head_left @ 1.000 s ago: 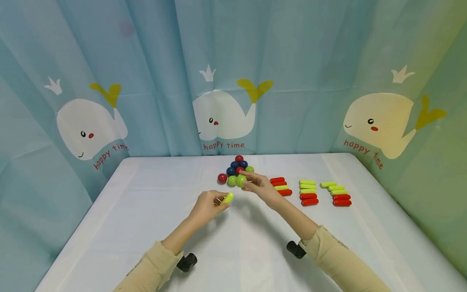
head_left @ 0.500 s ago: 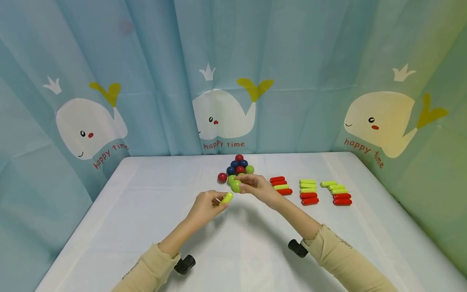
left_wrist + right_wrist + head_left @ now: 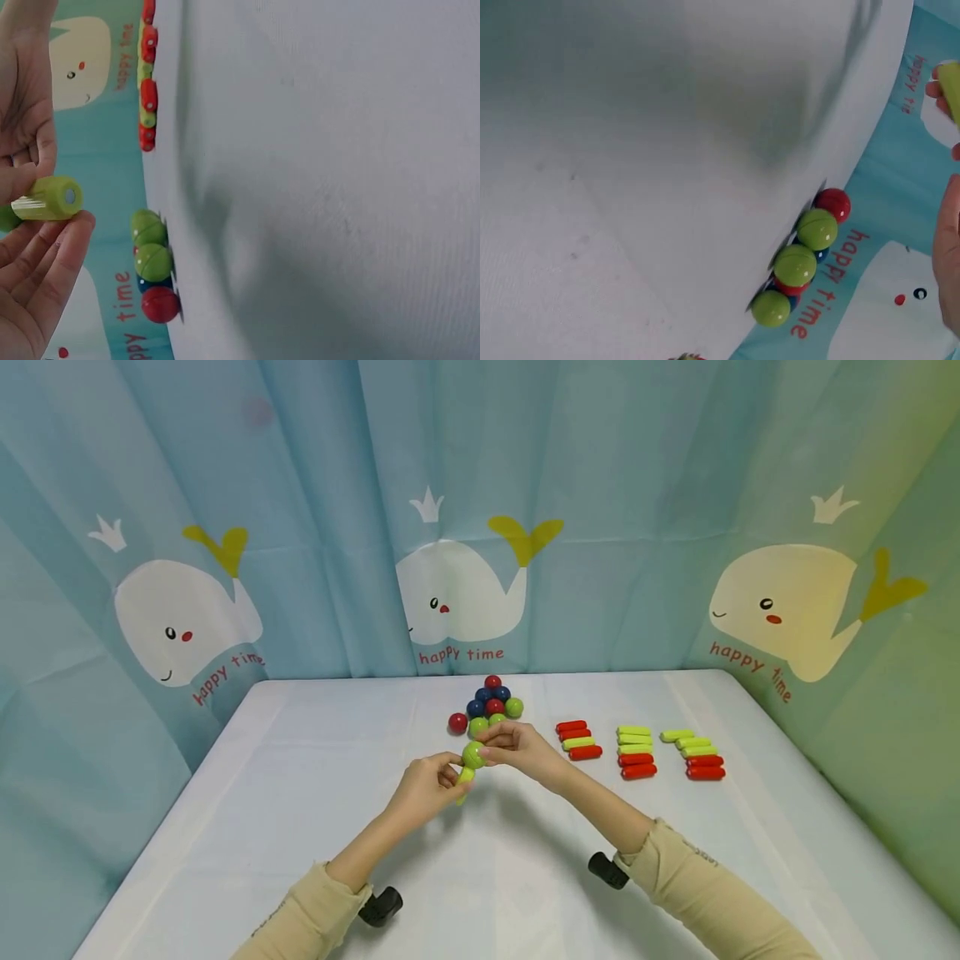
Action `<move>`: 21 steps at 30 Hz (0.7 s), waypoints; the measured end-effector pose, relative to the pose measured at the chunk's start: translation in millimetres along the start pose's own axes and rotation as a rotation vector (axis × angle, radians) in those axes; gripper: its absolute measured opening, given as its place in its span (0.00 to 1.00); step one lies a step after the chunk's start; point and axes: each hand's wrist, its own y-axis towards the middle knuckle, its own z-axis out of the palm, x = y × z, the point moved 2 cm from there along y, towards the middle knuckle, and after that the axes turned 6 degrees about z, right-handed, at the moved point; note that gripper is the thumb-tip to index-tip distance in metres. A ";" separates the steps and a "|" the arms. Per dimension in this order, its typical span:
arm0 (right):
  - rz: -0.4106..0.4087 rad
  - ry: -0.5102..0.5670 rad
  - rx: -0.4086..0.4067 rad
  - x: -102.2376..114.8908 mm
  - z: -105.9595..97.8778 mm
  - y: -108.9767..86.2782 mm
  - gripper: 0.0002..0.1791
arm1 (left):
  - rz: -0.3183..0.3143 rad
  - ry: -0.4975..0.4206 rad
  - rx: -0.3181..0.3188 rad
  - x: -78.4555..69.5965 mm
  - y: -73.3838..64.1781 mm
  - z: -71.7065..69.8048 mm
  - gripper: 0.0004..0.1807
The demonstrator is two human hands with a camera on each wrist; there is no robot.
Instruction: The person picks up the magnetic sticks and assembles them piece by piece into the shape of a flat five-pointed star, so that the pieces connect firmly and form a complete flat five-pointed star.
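1. A green rod [image 3: 467,774] is held by the left hand [image 3: 422,787] above the middle of the tabletop [image 3: 300,827]; its fingers are clamped on the rod, and part of it is hidden by them.
2. A green ball [image 3: 474,755] is pinched by the fingers of the right hand [image 3: 528,757] at the rod's upper end; whether the two are joined cannot be made out.
3. In the left wrist view a grey disc [image 3: 70,196] is shown on the rod's near end, while the ball is mostly cut off.
4. In the right wrist view both hands are cut off, and the pinch is left out.
5. Red, blue and green balls [image 3: 494,707] are clustered near the tabletop's far edge; some are partly hidden, so the count is unclear.
6. Red and green rods [image 3: 635,749] are laid in three groups toward the right edge.
7. The sleeves [image 3: 307,910] are cut off below.
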 end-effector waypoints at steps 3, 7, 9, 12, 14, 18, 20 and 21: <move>-0.015 -0.003 -0.013 0.8 2.6 0.5 0.18 | -0.019 -0.002 0.002 1.0 -1.1 1.0 0.15; -0.045 -0.028 -0.029 0.8 3.0 0.9 0.17 | -0.037 -0.017 -0.014 2.0 -1.3 0.5 0.14; -0.062 -0.044 -0.026 -0.1 2.4 0.4 0.17 | -0.046 -0.026 -0.018 2.9 -1.5 0.1 0.13; -0.073 -0.085 -0.030 -3.5 -0.2 -0.6 0.17 | -0.068 -0.050 -0.013 4.9 -2.1 -0.2 0.12; -0.092 -0.131 -0.039 -7.1 -3.7 -1.5 0.17 | -0.081 -0.065 0.008 6.4 -3.2 -0.1 0.12; -0.106 -0.211 -0.085 -15.6 -15.1 -2.5 0.15 | -0.114 -0.100 0.045 10.2 -5.6 1.0 0.13; -0.101 -0.233 -0.108 -19.7 -22.5 -3.0 0.15 | -0.120 -0.107 0.048 11.8 -6.4 1.0 0.15; -0.092 -0.241 -0.120 -22.0 -26.4 -3.2 0.14 | -0.128 -0.107 0.046 12.6 -6.7 1.0 0.17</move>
